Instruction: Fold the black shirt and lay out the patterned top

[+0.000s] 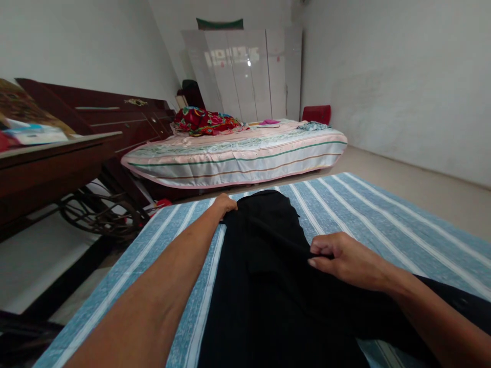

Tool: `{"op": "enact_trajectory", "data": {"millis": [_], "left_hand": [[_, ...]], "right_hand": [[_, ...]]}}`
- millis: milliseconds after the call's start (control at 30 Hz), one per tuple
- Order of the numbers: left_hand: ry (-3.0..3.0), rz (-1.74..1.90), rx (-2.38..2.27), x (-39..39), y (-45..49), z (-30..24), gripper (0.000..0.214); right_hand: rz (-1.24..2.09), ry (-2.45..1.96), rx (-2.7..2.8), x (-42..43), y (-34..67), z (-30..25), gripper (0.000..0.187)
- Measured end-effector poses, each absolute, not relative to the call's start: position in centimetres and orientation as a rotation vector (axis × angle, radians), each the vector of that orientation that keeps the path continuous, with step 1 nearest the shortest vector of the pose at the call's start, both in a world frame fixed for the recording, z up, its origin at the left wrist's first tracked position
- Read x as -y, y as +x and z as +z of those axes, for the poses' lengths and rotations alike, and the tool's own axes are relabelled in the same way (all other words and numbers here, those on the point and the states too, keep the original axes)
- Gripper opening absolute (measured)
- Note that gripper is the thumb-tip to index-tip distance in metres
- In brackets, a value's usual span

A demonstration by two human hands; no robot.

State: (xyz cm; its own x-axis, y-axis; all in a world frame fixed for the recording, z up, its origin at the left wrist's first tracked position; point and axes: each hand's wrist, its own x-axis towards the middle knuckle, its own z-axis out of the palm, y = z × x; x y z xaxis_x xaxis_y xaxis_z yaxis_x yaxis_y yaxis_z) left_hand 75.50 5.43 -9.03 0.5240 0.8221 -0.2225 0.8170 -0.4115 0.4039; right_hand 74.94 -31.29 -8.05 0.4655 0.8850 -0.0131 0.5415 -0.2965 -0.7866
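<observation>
A pair of black trousers (276, 286) lies spread on a blue-and-white striped cloth (356, 209). Their narrower end points away from me; one leg runs toward me and the other off to the right. My left hand (225, 205) is closed on the far left corner of the trousers. Between the bent fingers and thumb of my right hand (339, 255), a fold of the black fabric is pinched and pulled taut at the right side. Part of the right leg is hidden behind my right forearm.
Beyond the striped cloth stands a bed (238, 158) with a red floral blanket (207, 121) on it. A wooden table (61, 153) with a tissue pack (36, 134) is at the left. A pale wardrobe (245, 76) and a red chair (317, 114) stand farther back.
</observation>
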Motion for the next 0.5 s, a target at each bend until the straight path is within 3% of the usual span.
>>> {"op": "enact_trajectory", "data": {"millis": [367,500], "left_hand": [[2.300,0.089,-1.342,-6.3,76.2,-9.4,0.013],[2.328,0.076,-1.334,-6.8,76.0,-9.7,0.023]], "right_hand": [[0.407,-2.093,1.203,33.0,74.7,-5.8,0.018],[0.408,-2.112,1.111,33.7,75.4,-5.4,0.017]]}}
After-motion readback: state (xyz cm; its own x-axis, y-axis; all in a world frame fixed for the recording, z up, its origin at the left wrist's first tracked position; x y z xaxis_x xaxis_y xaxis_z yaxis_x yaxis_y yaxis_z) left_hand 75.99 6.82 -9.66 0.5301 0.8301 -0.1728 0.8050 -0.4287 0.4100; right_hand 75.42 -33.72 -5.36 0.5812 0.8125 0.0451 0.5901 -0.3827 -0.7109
